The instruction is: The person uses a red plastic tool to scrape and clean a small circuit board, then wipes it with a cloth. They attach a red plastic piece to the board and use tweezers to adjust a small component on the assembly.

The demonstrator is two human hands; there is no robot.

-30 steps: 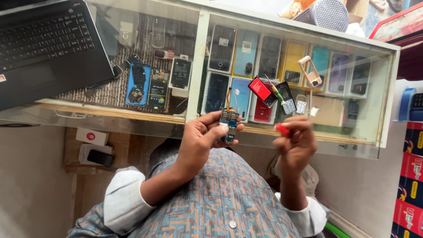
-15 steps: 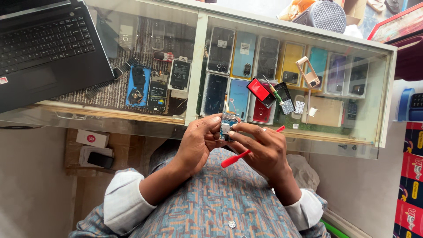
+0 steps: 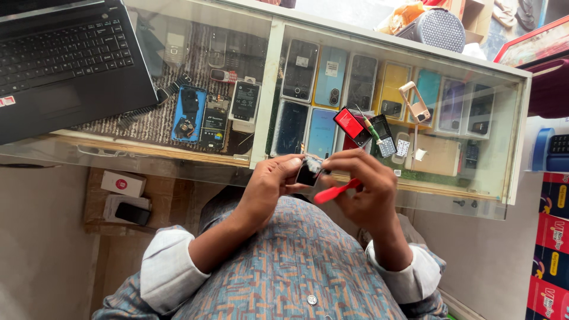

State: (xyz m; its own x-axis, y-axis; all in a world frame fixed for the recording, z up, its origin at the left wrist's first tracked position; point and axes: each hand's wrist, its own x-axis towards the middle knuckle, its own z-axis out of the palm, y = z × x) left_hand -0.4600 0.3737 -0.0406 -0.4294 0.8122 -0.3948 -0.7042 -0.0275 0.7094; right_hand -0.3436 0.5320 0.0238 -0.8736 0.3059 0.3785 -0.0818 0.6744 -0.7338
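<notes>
A glass counter [image 3: 267, 83] filled the view, its shelf lined with phones [image 3: 331, 77] in many colours. A black laptop [image 3: 59, 59] sat open on the counter's far left corner, and a round grey speaker [image 3: 441, 28] stood at its back edge, well right of the laptop. On the glass toward the right lay a red-and-black phone [image 3: 351, 126] with a thin screwdriver [image 3: 368, 123] just beside it.

Just in front of the counter's near edge, at its middle, the person held both hands together over their lap. The left hand [image 3: 269, 189] was curled, thumb and fingertips pinching a small dark part [image 3: 308, 172] from the left side. The right hand [image 3: 364, 192] met it from the right: its forefinger and thumb were closed narrowly on the same part, while the remaining fingers gripped a red tool [image 3: 335, 191], which slanted down to the left beneath the part. Whether the tool's tip touched the part could not be told.

Below the counter, to the left of the hands, a white box [image 3: 122, 183] and a black phone [image 3: 133, 213] rested on a low wooden shelf.
</notes>
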